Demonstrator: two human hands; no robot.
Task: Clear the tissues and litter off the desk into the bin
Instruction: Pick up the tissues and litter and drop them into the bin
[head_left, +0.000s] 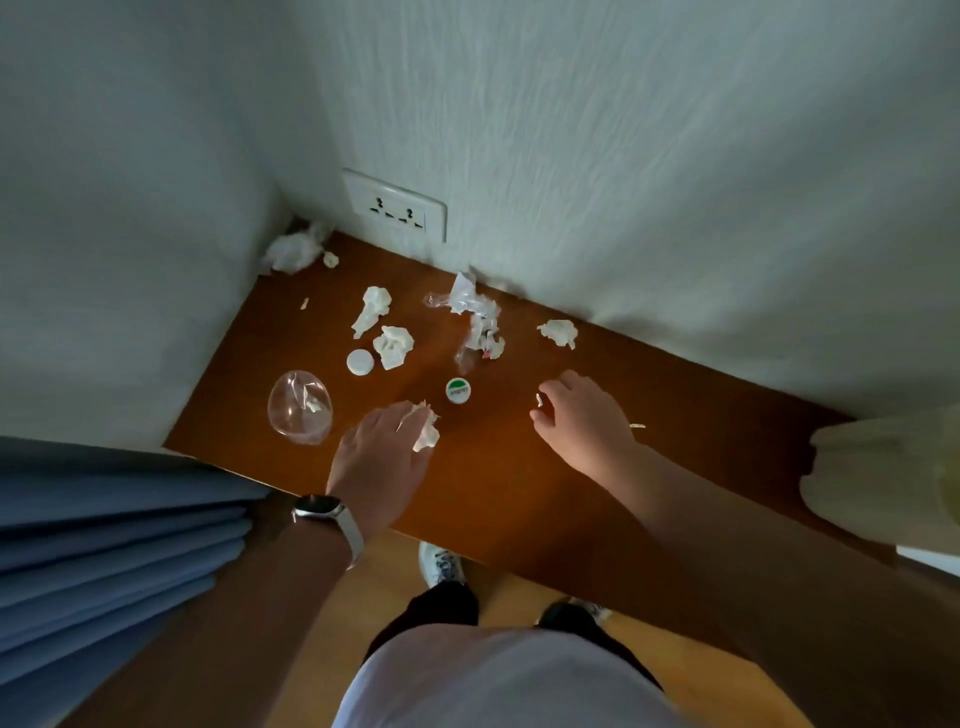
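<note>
Tissues (393, 345) lay crumpled across the wooden desk (493, 483): two close together left of the middle, a lone tissue (558, 332) on the far right by the wall, and a bigger wad (291, 252) jammed into the far left corner, where its edges blurred into the wall. The left hand (379, 452), seen from the back, had its fingers bent down and clamped on a held tissue (427, 434) near the front of the desk. Most of that tissue was hidden under the palm.

The right hand (584, 415) hovered further right with its fingers curled. A tiny shiny scrap (539, 400) sat at its fingertips, but whether it was pinched could not be told.

Between the hands was a green-and-white cap (458, 390). Beyond it lay a clear wrapper (475, 317), hard to outline against the wood. A white cap (359, 362) and a clear plastic dome (300, 408) sat to the left. A pale cloth (883, 467) was cut off at the right edge.
</note>
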